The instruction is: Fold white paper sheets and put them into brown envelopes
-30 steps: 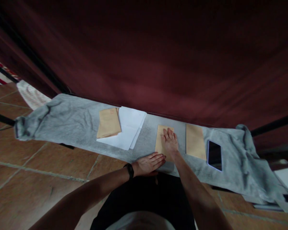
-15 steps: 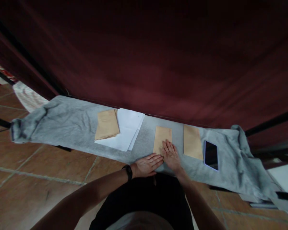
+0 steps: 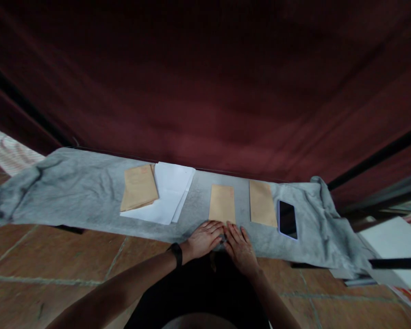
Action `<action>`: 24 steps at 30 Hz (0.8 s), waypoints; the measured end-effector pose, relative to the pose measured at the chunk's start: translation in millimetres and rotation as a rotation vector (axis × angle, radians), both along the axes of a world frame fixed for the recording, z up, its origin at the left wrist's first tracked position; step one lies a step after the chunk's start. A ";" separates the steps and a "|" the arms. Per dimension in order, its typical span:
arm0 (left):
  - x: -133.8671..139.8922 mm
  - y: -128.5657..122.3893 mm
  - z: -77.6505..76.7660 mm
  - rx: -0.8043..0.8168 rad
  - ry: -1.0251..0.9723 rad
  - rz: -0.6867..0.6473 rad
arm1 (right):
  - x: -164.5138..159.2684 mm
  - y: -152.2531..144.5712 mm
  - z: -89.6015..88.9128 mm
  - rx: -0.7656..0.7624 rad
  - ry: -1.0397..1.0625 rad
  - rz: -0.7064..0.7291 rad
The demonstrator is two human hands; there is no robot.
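Observation:
A brown paper envelope (image 3: 222, 202) lies flat in front of me on a grey cloth (image 3: 85, 187). My left hand (image 3: 204, 237), with a dark band on its wrist, rests palm down at the envelope's near edge, fingers stretched out. From the other side, my right hand (image 3: 240, 249) lies flat with fingertips at the same edge, fingers slightly apart. The fingertips of the two hands almost meet. To the right is another brown envelope (image 3: 263, 203), beside a dark-screened phone (image 3: 288, 219) with a light purple edge.
On the left, a small stack of brown envelopes (image 3: 139, 186) overlaps white paper sheets (image 3: 173, 187). A dark red fabric wall (image 3: 205, 114) rises behind the cloth. Black metal bars (image 3: 380, 155) stand at both sides. The floor (image 3: 71, 256) is brown tile.
My right hand has drawn back toward me from the middle of the envelope to its near edge. My left hand stays near that edge. The view has shifted slightly.

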State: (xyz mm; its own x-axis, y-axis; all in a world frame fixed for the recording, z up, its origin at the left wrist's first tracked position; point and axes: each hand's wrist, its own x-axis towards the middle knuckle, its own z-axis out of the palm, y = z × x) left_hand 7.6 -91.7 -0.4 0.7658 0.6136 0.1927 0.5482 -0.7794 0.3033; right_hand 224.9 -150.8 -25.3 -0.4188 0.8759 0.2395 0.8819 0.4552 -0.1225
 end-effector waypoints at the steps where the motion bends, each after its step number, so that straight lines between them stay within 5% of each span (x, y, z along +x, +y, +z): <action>1: 4.1 1.9 0.5 -0.015 -0.006 0.029 | -0.2 0.4 0.4 -0.004 -0.004 0.000; 13: 54.8 71.2 -33.8 0.066 -0.001 0.216 | -3.6 0.9 4.5 -0.018 0.065 -0.037; 24: 81.4 127.1 -35.4 0.071 -0.022 0.323 | -4.7 2.8 9.6 -0.001 0.022 -0.038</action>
State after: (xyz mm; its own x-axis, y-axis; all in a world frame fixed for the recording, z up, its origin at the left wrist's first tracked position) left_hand 89.0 35.4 -35.8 0.5290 0.8085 0.2578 0.7645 -0.5859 0.2688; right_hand 220.2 -147.9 -15.7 -0.3799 0.8913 0.2473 0.8957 0.4213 -0.1422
